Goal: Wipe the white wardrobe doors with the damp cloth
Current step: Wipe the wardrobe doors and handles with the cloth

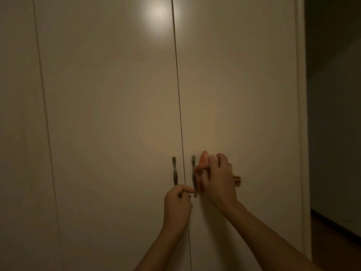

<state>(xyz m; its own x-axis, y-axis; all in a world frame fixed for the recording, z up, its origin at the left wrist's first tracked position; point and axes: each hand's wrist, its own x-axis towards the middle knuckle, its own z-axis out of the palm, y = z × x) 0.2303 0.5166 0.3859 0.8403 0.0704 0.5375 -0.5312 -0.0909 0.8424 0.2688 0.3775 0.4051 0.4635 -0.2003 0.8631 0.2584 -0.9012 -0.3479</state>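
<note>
Two wardrobe doors fill the view, meeting at an upright seam slightly right of centre. The left door (109, 114) lies between that seam and a second seam further left; the right door (240, 94) runs from the centre seam to the wardrobe's right edge. One handle (175, 170) sits just left of the centre seam, another handle (194, 176) just right of it, both low on the doors. The left hand (177, 202) is below the left handle, across the seam, fingertips touching the right handle's lower end. The right hand (218, 178) is just right of that handle, a cloth (202, 163) between hand and door. A reflection (159, 13) lies high on the left door. Floor (336, 237) lies right of the wardrobe
</note>
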